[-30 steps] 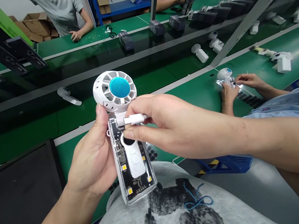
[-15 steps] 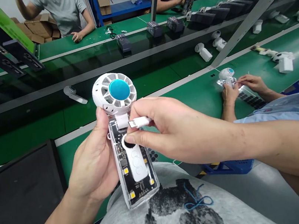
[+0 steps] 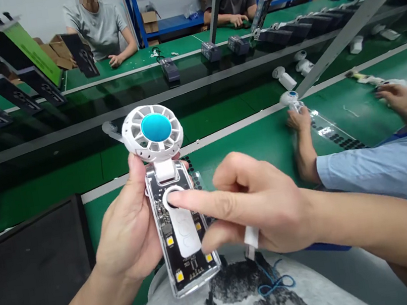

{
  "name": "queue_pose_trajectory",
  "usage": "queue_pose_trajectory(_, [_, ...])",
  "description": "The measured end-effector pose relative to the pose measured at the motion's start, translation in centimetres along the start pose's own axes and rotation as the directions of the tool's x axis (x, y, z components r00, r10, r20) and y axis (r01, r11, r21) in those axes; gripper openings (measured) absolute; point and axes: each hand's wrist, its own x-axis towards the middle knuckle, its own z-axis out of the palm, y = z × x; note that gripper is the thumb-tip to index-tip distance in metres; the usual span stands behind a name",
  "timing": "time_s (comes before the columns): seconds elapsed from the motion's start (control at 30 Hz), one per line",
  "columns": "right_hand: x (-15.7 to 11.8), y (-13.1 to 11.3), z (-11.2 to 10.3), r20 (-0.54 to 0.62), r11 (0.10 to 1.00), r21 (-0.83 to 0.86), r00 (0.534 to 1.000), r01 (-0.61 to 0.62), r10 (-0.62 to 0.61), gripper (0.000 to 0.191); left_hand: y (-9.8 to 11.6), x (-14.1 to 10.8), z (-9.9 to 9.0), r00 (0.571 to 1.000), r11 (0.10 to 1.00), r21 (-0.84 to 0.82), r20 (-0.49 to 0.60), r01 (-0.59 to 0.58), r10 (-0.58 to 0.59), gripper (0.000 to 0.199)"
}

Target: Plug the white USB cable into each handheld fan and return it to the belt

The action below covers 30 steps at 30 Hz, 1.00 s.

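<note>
A white handheld fan [image 3: 186,226] with a round grille head, a blue centre disc and a clear body showing a circuit board is upright before me. My left hand [image 3: 128,225] is wrapped round its left side. My right hand [image 3: 260,200] lays its index fingertip on the round black spot at the top of the fan's white panel. Its other fingers are curled round a white cable plug [image 3: 252,239], whose metal tip points down below the palm.
A black tray [image 3: 35,279] lies at the left. A conveyor [image 3: 219,101] carries white fans and dark boxes [image 3: 170,69]. On the right, a co-worker's hand [image 3: 299,120] holds another fan. Two people sit across the line. A metal post [image 3: 352,23] slants at the right.
My right index finger has extended onto the black spot, and the plug has swung from above the fan's panel to below my palm. Across the line, a dark box is now held up.
</note>
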Motion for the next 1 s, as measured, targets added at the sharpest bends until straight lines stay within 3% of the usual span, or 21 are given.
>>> queue_pose_trajectory(0.1, [-0.2,-0.3,0.4,0.085,0.971,-0.198,0.989,0.136,-0.121,0.040,-0.2,0.1,-0.2,0.999,0.998,-0.034,0.004,0.046,-0.046,0.050])
queue_pose_trajectory(0.2, [-0.1,-1.1,1.1,0.072,0.942,-0.316,0.993,0.116,-0.098,0.046,-0.4,0.3,-0.7,0.997,1.000,0.013,-0.075,0.017,-0.016,0.044])
queue_pose_trajectory(0.27, [-0.1,-1.3,1.7,0.124,0.938,-0.329,0.989,0.112,-0.074,0.044,-0.5,0.6,-1.0,0.994,0.999,0.052,-0.108,0.002,0.003,0.040])
queue_pose_trajectory(0.33, [-0.2,-1.2,2.1,0.124,0.955,-0.272,0.989,0.115,-0.083,0.041,-0.6,1.0,-1.3,0.997,0.998,0.056,-0.075,-0.014,0.018,0.040])
queue_pose_trajectory(0.43, [-0.3,-0.2,2.4,-0.126,0.999,-0.015,0.991,0.043,-0.044,0.042,-0.5,1.5,-1.5,0.998,0.999,0.038,0.056,0.027,-0.029,0.046])
queue_pose_trajectory(0.5, [-0.1,0.6,2.4,-0.279,0.974,0.205,0.949,-0.093,0.150,0.034,-0.5,1.7,-1.5,0.987,0.996,0.036,0.137,0.075,-0.080,0.050])
queue_pose_trajectory(0.57, [0.2,1.2,2.3,-0.293,0.867,0.408,0.858,-0.288,0.422,0.030,-0.5,1.8,-1.5,0.974,0.994,0.038,0.199,0.101,-0.106,0.054])
queue_pose_trajectory(0.63, [0.6,1.6,2.2,-0.179,0.692,0.586,0.766,-0.421,0.618,0.036,-0.5,1.8,-1.5,0.967,0.994,0.040,0.228,0.106,-0.113,0.056])
queue_pose_trajectory(0.67, [0.9,1.7,2.2,-0.105,0.605,0.665,0.748,-0.437,0.655,0.040,-0.5,1.8,-1.5,0.966,0.993,0.045,0.232,0.107,-0.114,0.057])
queue_pose_trajectory(0.8, [1.5,1.7,2.5,0.091,0.352,0.850,0.767,-0.392,0.635,0.042,-0.9,1.7,-1.3,0.977,0.998,0.066,0.211,0.017,-0.030,0.057])
queue_pose_trajectory(0.93, [1.4,1.0,2.4,0.149,0.247,0.880,0.729,-0.406,0.668,0.037,-1.3,1.6,-0.8,0.966,0.976,0.054,0.162,-0.213,0.202,0.051])
queue_pose_trajectory(1.0, [1.3,0.4,2.3,0.189,0.220,0.881,0.738,-0.419,0.648,0.036,-1.3,1.5,-0.5,0.957,0.960,0.070,0.133,-0.270,0.260,0.051])
